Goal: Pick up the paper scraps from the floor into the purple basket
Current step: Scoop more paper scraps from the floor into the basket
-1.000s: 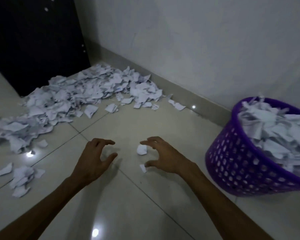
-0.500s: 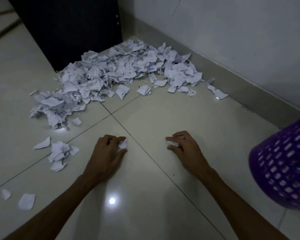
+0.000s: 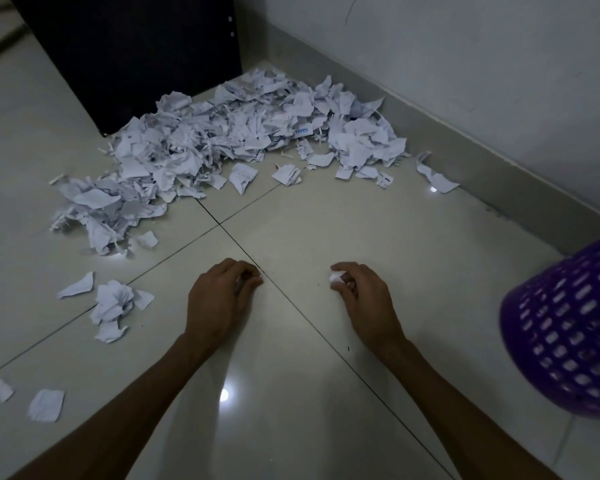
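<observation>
A big heap of white paper scraps (image 3: 236,140) fills the floor corner ahead. My left hand (image 3: 219,299) is low over the tiles with its fingers curled round a small scrap, of which only a white sliver shows at the fingertips. My right hand (image 3: 364,299) grips a small crumpled white scrap (image 3: 335,277) at its fingertips. The purple basket (image 3: 568,337) stands at the right edge, only its perforated side in view. A loose cluster of scraps (image 3: 113,303) lies left of my left hand.
A dark cabinet (image 3: 129,53) stands behind the heap at the back left. A grey skirting board (image 3: 499,181) and wall run along the right. Two small scraps (image 3: 45,405) lie at the near left. Glossy tiles lie between my hands and the heap.
Both hands came down on the two small scraps and closed their fingers round them. The view turned left, so the basket slid to the right edge and its contents left the frame.
</observation>
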